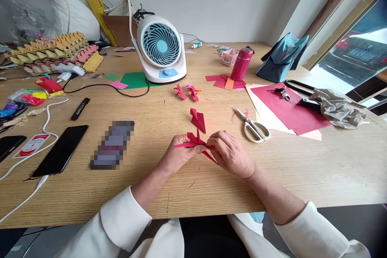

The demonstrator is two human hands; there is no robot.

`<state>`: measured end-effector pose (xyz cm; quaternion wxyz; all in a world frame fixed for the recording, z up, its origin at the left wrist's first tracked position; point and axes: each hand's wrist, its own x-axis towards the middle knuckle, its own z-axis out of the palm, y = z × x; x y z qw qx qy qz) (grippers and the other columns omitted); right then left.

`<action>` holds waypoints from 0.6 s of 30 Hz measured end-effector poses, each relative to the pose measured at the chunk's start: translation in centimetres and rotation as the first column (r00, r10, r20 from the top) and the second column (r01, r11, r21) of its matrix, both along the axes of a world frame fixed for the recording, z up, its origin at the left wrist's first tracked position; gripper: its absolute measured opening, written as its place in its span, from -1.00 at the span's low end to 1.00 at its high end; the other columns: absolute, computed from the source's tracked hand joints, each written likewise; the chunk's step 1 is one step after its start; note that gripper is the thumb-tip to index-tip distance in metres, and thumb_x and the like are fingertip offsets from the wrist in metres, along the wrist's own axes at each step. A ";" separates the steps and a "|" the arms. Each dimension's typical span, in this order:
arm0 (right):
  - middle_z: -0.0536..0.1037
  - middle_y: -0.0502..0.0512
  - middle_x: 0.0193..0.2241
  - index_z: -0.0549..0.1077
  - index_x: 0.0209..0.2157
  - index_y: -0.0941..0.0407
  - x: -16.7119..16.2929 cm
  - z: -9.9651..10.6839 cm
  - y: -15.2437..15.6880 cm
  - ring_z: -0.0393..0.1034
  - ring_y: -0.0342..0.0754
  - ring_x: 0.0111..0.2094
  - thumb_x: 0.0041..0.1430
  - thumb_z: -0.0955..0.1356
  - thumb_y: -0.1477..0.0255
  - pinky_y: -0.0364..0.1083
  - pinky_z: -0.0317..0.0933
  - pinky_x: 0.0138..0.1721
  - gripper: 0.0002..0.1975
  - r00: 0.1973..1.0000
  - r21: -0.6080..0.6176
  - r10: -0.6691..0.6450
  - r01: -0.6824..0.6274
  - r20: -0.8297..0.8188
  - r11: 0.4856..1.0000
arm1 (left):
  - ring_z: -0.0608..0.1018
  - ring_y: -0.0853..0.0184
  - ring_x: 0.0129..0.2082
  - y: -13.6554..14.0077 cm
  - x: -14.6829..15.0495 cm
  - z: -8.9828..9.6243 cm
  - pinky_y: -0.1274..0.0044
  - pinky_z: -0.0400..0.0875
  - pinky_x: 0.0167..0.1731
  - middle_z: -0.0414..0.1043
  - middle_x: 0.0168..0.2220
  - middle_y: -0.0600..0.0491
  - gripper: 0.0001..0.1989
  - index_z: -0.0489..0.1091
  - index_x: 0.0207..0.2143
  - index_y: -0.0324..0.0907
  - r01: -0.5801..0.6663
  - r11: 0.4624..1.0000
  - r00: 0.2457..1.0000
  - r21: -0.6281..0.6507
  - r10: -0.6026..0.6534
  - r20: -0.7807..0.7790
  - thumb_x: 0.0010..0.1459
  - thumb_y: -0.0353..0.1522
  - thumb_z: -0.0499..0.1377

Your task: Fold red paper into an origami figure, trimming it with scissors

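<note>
Between my two hands is a piece of red folded paper (198, 140) with several thin points sticking out. My left hand (182, 151) is closed on its left side, the thumb pressed near the middle. The fingers of my right hand (231, 153) pinch its right side, and they hide part of the folds. Just beyond my hands lies another red folded paper piece (198, 120). Two small red paper figures (186, 92) sit farther back, before the fan. White-handled scissors (254, 128) rest to the right of my right hand.
A white fan (162, 46) stands at the back. Right of it are a pink bottle (242, 64), a blue bag (281, 58) and red paper sheets (290, 107). On the left lie a black phone (62, 151), a blurred-out flat object (113, 145), a marker (80, 109) and a white cable (48, 119).
</note>
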<state>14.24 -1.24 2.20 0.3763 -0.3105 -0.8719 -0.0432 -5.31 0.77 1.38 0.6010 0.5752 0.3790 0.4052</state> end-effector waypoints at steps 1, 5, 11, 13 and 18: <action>0.47 0.16 -0.36 0.35 -0.21 0.14 -0.1 0.0 -0.1 0.35 -0.02 -0.36 0.36 0.24 0.55 -0.04 0.28 -0.33 -0.92 1.000 -0.012 -0.012 0.012 -0.001 1.000 | 0.51 0.39 -0.42 0.0 0.0 0.0 0.56 0.39 -0.34 0.57 -0.43 0.04 -0.68 0.58 -0.41 -0.25 -0.001 1.000 1.000 0.015 0.001 -0.010 -0.10 -0.18 0.47; 0.44 0.13 -0.34 0.34 -0.24 0.11 -0.5 -0.2 -0.4 0.34 -0.05 -0.34 0.36 0.24 0.53 -0.07 0.28 -0.31 -0.92 0.990 -0.185 -0.024 -0.002 -0.137 0.983 | 0.53 0.39 -0.41 0.0 0.0 0.0 0.57 0.41 -0.34 0.57 -0.41 0.06 -0.73 0.57 -0.38 -0.24 -0.006 0.997 0.999 0.076 0.009 -0.050 -0.03 -0.22 0.44; 0.43 0.05 -0.39 0.38 -0.32 0.11 -1.0 -0.1 -0.7 0.36 -0.11 -0.37 0.32 0.30 0.49 -0.10 0.26 -0.30 -0.92 0.910 -0.483 -0.095 -0.124 -0.403 0.867 | 0.51 0.41 -0.47 -0.5 0.0 0.2 0.60 0.40 -0.44 0.52 -0.48 0.08 -0.84 0.51 -0.43 -0.24 -0.098 0.954 0.973 0.283 0.151 -0.173 0.09 -0.31 0.34; 0.44 0.04 -0.42 0.39 -0.35 0.12 -1.3 -0.2 -0.6 0.35 -0.12 -0.40 0.31 0.32 0.42 -0.11 0.25 -0.33 -0.88 0.874 -0.607 -0.179 -0.155 -0.452 0.779 | 0.50 0.42 -0.48 -0.6 0.1 0.3 0.61 0.40 -0.44 0.50 -0.49 0.10 -0.86 0.49 -0.43 -0.23 -0.115 0.923 0.961 0.368 0.196 -0.193 0.12 -0.35 0.32; 0.37 -0.03 -0.51 0.36 -0.35 0.12 -2.0 -0.9 -0.5 0.22 -0.15 -0.51 0.29 0.33 0.22 -0.13 0.13 -0.47 -0.75 0.778 -0.772 -0.315 -0.317 -0.544 0.550 | 0.53 0.39 -0.45 -0.6 0.2 0.4 0.57 0.41 -0.38 0.51 -0.46 0.07 -0.91 0.50 -0.39 -0.21 -0.095 0.816 0.906 0.570 0.308 -0.291 0.18 -0.39 0.25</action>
